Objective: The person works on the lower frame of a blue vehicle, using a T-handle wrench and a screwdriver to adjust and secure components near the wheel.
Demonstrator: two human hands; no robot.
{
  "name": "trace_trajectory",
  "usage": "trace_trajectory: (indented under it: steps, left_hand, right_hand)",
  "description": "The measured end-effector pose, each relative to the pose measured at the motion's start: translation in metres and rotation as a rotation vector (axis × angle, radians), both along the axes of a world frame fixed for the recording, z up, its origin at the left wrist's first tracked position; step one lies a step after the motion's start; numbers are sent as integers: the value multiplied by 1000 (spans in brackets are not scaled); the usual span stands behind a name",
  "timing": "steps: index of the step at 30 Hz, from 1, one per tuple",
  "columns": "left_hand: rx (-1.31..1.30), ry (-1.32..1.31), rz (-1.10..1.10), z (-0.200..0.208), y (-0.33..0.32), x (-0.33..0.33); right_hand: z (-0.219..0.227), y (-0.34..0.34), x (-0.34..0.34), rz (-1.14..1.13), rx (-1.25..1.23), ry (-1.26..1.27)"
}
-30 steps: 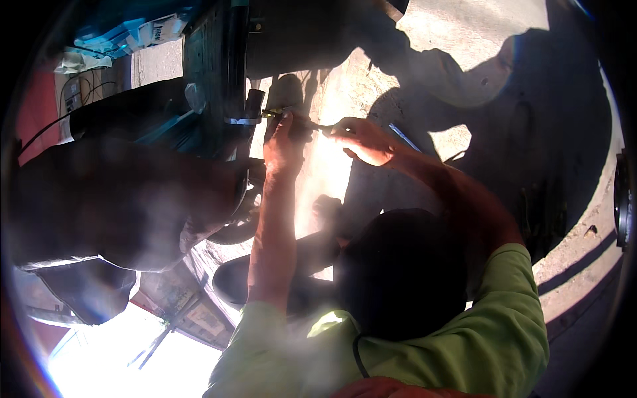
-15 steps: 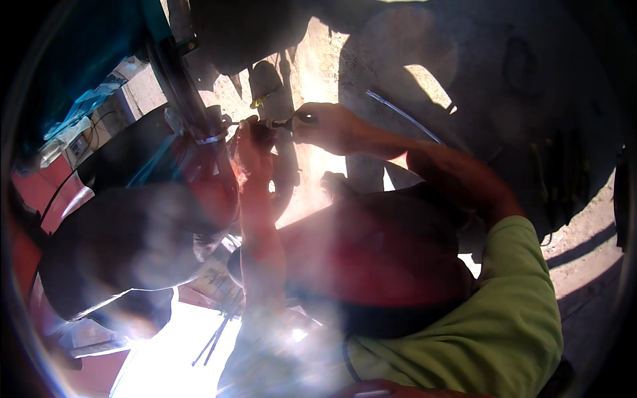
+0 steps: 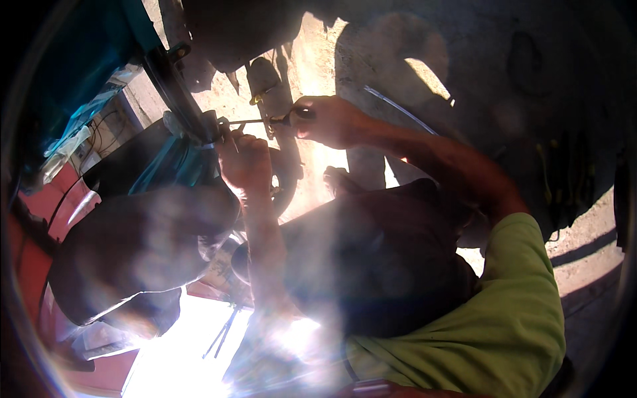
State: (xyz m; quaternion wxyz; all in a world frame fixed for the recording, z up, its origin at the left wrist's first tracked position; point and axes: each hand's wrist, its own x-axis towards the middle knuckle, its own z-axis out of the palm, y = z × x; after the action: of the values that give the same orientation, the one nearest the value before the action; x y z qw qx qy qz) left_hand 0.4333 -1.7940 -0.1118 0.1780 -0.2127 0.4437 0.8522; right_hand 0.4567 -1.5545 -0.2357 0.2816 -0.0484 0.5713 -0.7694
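Note:
My right hand point(image 3: 328, 123) is closed around the dark handle of what looks like a screwdriver point(image 3: 251, 121). Its thin shaft points left, with the tip end at the lower part of a dark metal post point(image 3: 178, 99). Just below the shaft, my left hand point(image 3: 247, 166) is closed beside the post's lower end. A thin, short piece shows near its fingertips, too small to name. Glare and shadow hide where the tip meets the post.
A teal panel point(image 3: 73, 60) stands at upper left, with red panels point(image 3: 66, 199) below it. A pale thin rod point(image 3: 401, 111) lies on the shaded ground. Several tools with yellow and dark handles point(image 3: 564, 172) lie at far right. Strong glare fills the lower left.
My left hand has shifted slightly down from around the shaft, so more of the shaft shows. My right hand stays closed on the handle, nearly in the same place.

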Motion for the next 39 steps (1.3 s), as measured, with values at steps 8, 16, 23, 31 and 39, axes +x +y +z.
trace_trajectory:
  steps: [8, 16, 23, 31, 39]
  left_hand:
    - [7, -50, -27, 9, -9, 1]
    - [11, -35, 64, 10, -11, 10]
    - [-24, -28, 80, 9, -12, 10]
    - [-27, -17, 84, 8, -10, 9]
    - [-74, -13, 112, 12, -7, 10]
  right_hand:
    - [-2, -7, -5, 19, -14, 45]
    - [-11, -21, -5, -26, -35, 138]
    - [-8, -21, -11, 24, -102, 114]
    - [-11, -30, -4, -56, -101, 192]
    - [-3, -24, -4, 20, -112, 22]
